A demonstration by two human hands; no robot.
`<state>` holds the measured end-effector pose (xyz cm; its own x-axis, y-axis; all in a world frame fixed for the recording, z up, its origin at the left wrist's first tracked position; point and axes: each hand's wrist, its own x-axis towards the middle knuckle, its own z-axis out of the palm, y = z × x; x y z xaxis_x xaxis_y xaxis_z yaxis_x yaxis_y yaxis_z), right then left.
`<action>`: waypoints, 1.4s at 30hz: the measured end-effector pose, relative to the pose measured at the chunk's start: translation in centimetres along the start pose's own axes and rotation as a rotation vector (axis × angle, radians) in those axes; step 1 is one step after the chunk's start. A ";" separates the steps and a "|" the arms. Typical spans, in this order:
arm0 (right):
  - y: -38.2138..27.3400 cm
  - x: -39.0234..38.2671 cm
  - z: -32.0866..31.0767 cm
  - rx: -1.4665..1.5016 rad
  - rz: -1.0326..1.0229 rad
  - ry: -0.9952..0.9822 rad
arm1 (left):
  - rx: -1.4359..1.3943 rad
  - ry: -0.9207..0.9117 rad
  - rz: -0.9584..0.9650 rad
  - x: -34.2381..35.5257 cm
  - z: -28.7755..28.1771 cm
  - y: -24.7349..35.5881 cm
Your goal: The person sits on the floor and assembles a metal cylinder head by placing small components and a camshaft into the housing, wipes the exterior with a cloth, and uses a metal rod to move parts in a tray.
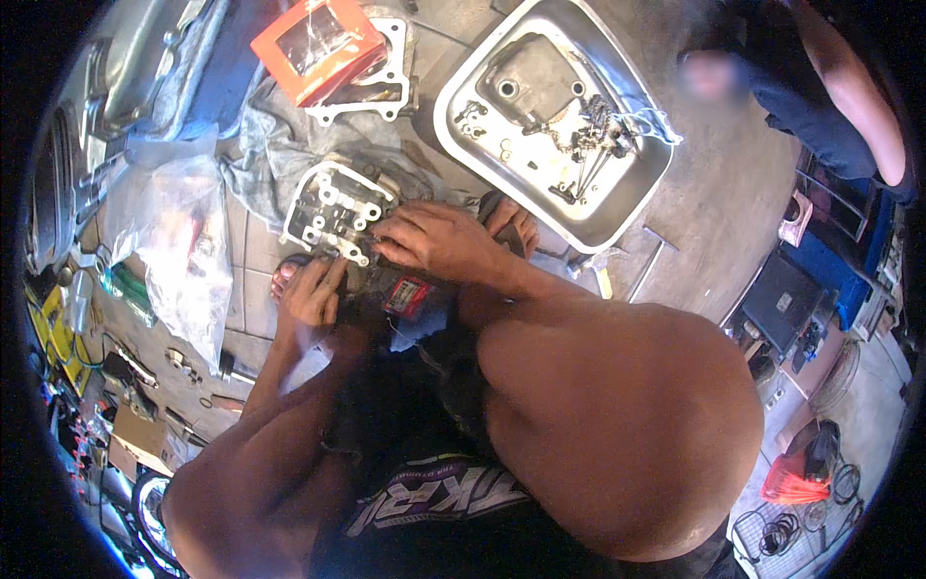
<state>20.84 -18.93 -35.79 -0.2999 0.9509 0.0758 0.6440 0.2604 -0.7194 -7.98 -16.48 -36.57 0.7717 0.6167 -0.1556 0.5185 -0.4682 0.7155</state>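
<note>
A metal engine cylinder head (333, 212) lies between my feet, its open top with rocker parts facing up. My left hand (313, 291) reaches to its near edge, fingers stretched out with the tips against the metal. At the right side, my right hand (439, 239) has its fingers bent and drawn together at the edge of the head; what they pinch, if anything, is hidden. A small red packet (406, 296) is just below the hands, close to my legs. Beyond the head lies a grey rag (275, 145).
A metal tray (446, 106) at the upper right holds an engine cover (536, 82) and several small parts. An orange box (318, 48) overlaps a flat gasket (394, 77). Clear plastic (178, 241) spreads at left. Another person's arm (854, 92) shows at the far right.
</note>
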 end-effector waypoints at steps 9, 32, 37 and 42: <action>5.6 -5.7 -9.4 -0.031 0.862 0.461 | -0.091 0.037 -0.030 0.7 -1.9 1.2; 9.1 -6.9 -11.8 -0.341 0.787 0.290 | -0.213 0.332 -0.018 0.6 -1.6 2.3; 10.4 -7.2 -12.1 -0.349 0.718 0.374 | -0.223 0.323 0.001 0.7 -1.3 2.0; 10.4 -6.9 -11.5 -0.463 0.626 0.263 | -0.230 0.329 -0.022 1.0 -1.7 2.2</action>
<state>37.72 -20.88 -35.89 0.3489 0.9361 -0.0448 0.8798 -0.3437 -0.3285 -6.76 -15.81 -34.00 0.5827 0.8122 0.0269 0.4086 -0.3215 0.8542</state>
